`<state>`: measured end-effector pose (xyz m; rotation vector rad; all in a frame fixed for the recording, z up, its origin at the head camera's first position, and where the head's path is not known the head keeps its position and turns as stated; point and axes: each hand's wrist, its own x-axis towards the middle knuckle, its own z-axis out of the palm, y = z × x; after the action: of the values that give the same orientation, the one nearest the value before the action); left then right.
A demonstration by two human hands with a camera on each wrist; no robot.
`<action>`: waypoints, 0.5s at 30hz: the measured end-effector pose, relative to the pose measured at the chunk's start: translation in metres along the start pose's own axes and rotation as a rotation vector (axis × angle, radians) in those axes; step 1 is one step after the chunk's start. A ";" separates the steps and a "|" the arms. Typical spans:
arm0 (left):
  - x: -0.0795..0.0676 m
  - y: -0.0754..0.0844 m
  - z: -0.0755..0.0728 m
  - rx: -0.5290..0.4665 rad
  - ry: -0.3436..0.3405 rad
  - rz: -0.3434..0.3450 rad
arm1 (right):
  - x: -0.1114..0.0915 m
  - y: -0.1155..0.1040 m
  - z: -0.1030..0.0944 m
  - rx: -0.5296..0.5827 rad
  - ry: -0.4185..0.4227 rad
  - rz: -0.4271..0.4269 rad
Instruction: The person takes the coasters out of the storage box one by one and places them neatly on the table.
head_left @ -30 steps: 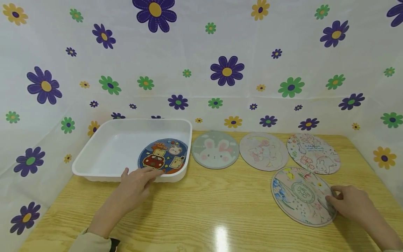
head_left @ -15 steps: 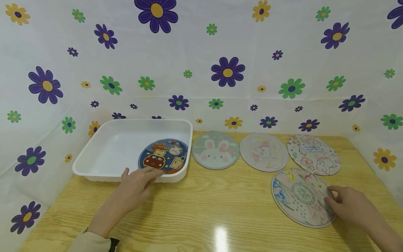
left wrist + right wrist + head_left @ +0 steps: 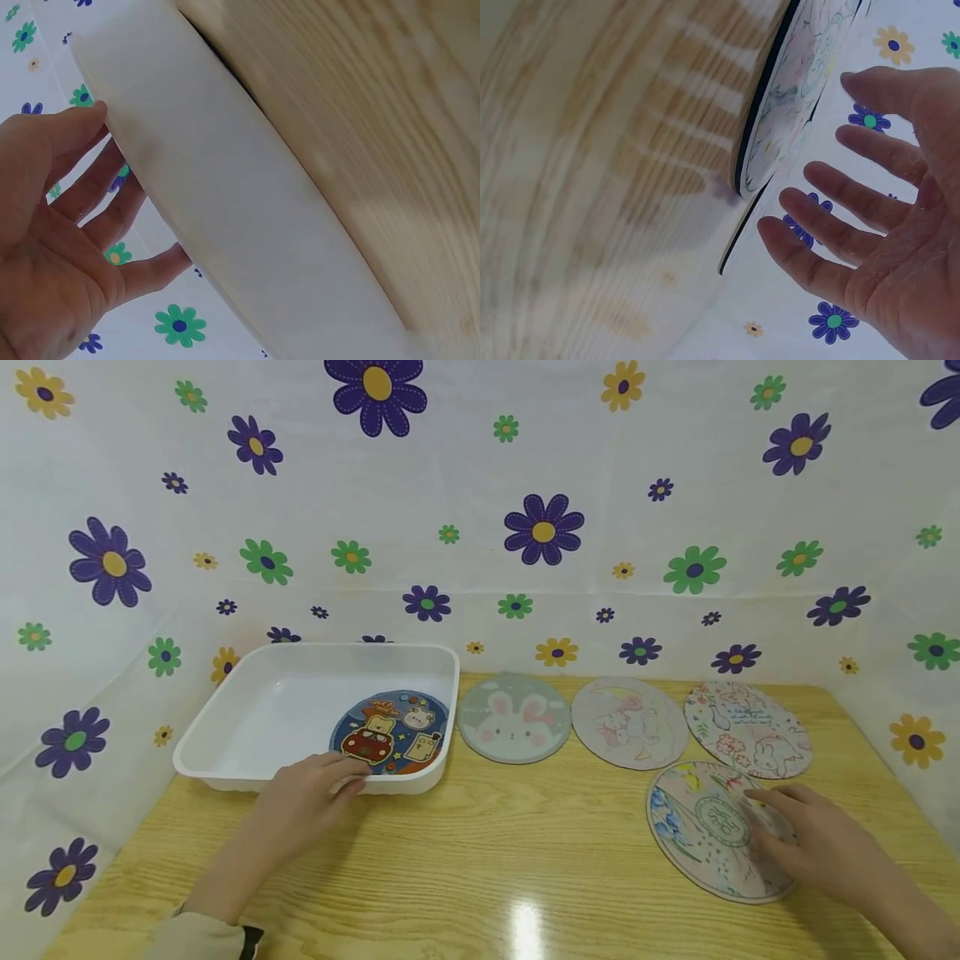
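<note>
In the head view, my left hand [image 3: 300, 797] is at the near rim of a white plastic tray [image 3: 225, 752], fingers over the edge and thumb outside. The left wrist view shows the thumb and little fingertip at the rim, with the other fingertips hidden behind it. A blue round mat [image 3: 401, 735] with a bear in a red car lies in the tray. My right hand [image 3: 817, 835] hovers over a floral round mat [image 3: 712, 868] with a green emblem, fingers spread; the right wrist view shows nothing between them.
Three more round mats lie along the back of the wooden table [image 3: 480, 877]: a green bunny mat [image 3: 513, 718], a pale pink mat [image 3: 630, 722] and a floral rabbit mat [image 3: 750, 731]. A flowered sheet [image 3: 450, 485] hangs behind and beside the table.
My right hand has let go of the floral mat's right edge and moved left above it. Along the tray rim, my left hand has slid slightly left, its index finger drawn back.
</note>
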<state>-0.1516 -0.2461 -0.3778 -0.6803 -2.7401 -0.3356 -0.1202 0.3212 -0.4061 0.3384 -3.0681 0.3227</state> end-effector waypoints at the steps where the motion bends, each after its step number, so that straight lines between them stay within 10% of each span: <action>1: -0.002 -0.002 0.000 0.009 0.008 0.001 | 0.000 -0.001 0.000 0.006 0.009 -0.012; 15: -0.022 -0.010 -0.004 0.060 0.048 -0.025 | 0.009 -0.010 0.002 0.027 0.103 -0.106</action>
<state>-0.1363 -0.2649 -0.3829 -0.6154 -2.7033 -0.2704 -0.1265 0.3097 -0.4054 0.4682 -2.9339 0.3647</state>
